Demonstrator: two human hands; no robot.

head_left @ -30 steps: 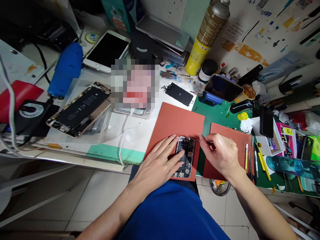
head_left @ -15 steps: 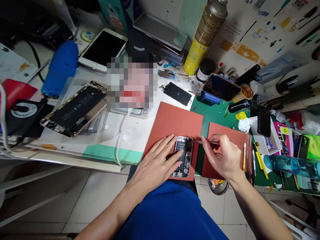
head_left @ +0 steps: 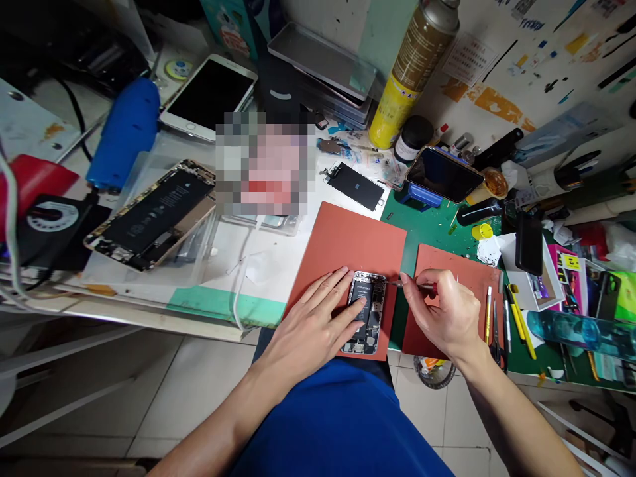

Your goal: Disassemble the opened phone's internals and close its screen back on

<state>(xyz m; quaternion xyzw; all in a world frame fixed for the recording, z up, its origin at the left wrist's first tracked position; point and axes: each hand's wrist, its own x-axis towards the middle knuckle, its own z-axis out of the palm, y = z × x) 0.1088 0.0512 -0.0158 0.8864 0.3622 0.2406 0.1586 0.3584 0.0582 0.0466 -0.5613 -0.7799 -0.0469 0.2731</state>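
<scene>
An opened smartphone (head_left: 370, 318) lies on a reddish-brown mat (head_left: 355, 235) at the table's front edge, its dark battery and circuit parts exposed. My left hand (head_left: 313, 318) rests over its left side, fingers stretched out and fingertips on the phone. A screwdriver (head_left: 426, 287) with a red handle is pinched in my right hand (head_left: 444, 308). Its thin shaft points left, with the tip at the phone's upper right edge; whether the tip sits in a screw is too small to tell.
A second opened phone (head_left: 154, 215) and a white phone (head_left: 209, 96) lie to the left. Behind the mat are a detached screen (head_left: 355, 187) and a tall spray can (head_left: 415, 73). Scissors (head_left: 495, 338), yellow tweezers (head_left: 521, 318) and a blue bottle (head_left: 571, 330) lie at the right.
The whole view has shifted slightly, moving things a little to the right. Both hands, the phone and the screwdriver keep nearly the same places relative to each other.
</scene>
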